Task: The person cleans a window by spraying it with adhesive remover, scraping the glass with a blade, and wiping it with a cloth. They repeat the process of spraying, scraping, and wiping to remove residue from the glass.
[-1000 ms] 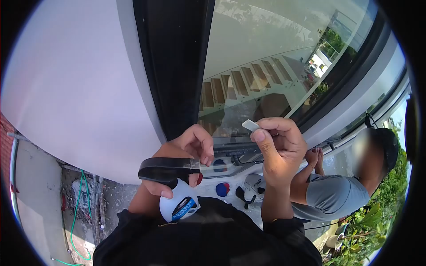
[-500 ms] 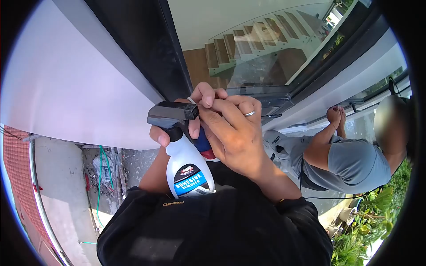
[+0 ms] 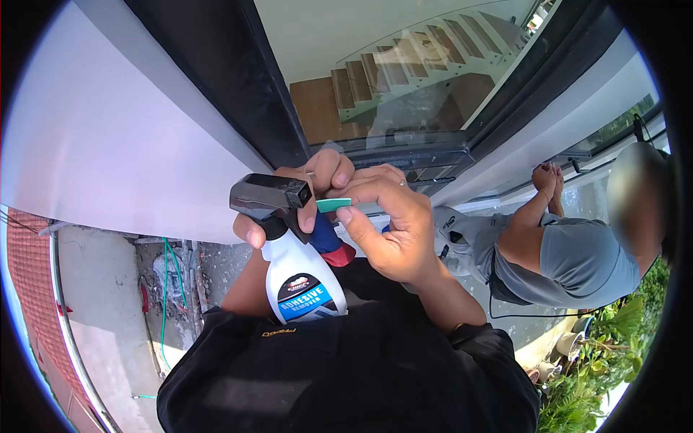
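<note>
Left hand (image 3: 307, 209): grip clasps the spray bottle (image 3: 292, 267) by its neck, black trigger head (image 3: 266, 195) uppermost!
Right hand (image 3: 397, 224): grip pinches the green strip (image 3: 334, 205), just beside that trigger head.
Green strip: a light edge pinch should suit; spray bottle best kept steady.

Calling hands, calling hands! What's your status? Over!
Left fingers around adhesive remover spray bottle. Right fingers pinch green strip. Black spray head close beside strip.
</note>
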`<state>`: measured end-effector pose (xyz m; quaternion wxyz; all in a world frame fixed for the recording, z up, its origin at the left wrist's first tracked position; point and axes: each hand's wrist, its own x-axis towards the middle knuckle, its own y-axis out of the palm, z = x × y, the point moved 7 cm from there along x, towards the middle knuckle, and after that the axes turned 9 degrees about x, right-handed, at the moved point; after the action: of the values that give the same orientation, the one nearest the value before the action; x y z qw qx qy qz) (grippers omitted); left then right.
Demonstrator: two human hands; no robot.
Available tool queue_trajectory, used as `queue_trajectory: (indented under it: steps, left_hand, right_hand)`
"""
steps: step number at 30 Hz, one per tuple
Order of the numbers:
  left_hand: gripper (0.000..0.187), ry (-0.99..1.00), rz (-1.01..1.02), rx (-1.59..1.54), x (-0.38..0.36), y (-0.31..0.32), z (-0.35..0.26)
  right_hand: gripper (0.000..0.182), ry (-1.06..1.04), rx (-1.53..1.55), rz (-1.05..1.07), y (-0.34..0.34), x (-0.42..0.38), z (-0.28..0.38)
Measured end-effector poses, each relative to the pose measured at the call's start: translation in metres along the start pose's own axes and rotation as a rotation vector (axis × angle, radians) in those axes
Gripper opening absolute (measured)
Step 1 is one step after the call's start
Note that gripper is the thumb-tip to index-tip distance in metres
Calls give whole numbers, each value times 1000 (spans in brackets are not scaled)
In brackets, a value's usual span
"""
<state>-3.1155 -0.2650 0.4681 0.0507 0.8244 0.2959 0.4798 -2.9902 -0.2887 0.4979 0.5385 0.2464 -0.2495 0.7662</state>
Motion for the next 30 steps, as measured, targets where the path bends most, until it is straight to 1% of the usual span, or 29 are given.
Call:
queue_trajectory:
  steps: [2, 5, 6, 7, 9, 10, 12, 15, 19, 22, 25, 27, 29, 30]
  left_hand:
    - [47, -5, 2, -5, 0, 0, 5]
    - [47, -10, 26, -35, 8, 4, 8]
    - [47, -36, 46, -75, 9, 1, 3]
    - [44, -93, 17, -130, 11, 2, -1]
    - [42, -172, 82, -34, 5, -10, -17]
    - [42, -183, 30, 19, 2, -16, -22]
    - [43, -192, -59, 121, 1, -18, -30]
    - [43, -211, -66, 264, 0, -12, -40]
    - [43, -233, 53, 371, 5, -7, -51]
    - [40, -213, 91, 389, 9, -12, -73]
    - [38, -147, 127, 388, 16, -23, -99]
    - [38, -143, 211, 366, 18, -27, -109]
    - [37, -147, 179, 315, 16, -30, -107]
    - [35, -150, 166, 298, 16, -30, -107]
  right_hand:
    - [8, -28, 45, 24, -1, -5, -4]
    - [11, 48, 578, -138, -9, -13, -15]
    - [11, -7, 582, -108, -18, -13, -12]
    - [11, 14, 572, -156, -25, -15, -14]
    - [11, 52, 555, -251, -38, -21, -18]
    - [10, 53, 568, -271, -43, -21, -22]
    - [11, 23, 481, -293, -52, -23, -20]
    - [12, -36, 362, -314, -63, -22, -15]
    - [11, -182, 206, -322, -73, -13, -1]
    - [9, -139, 316, -430, -82, -5, 4]
    - [10, -189, 264, -402, -99, 16, 14]
    - [11, -121, 209, -416, -110, 41, 23]
    - [15, -67, 151, -418, -125, 73, 37]
    - [14, -115, 121, -409, -132, 92, 49]
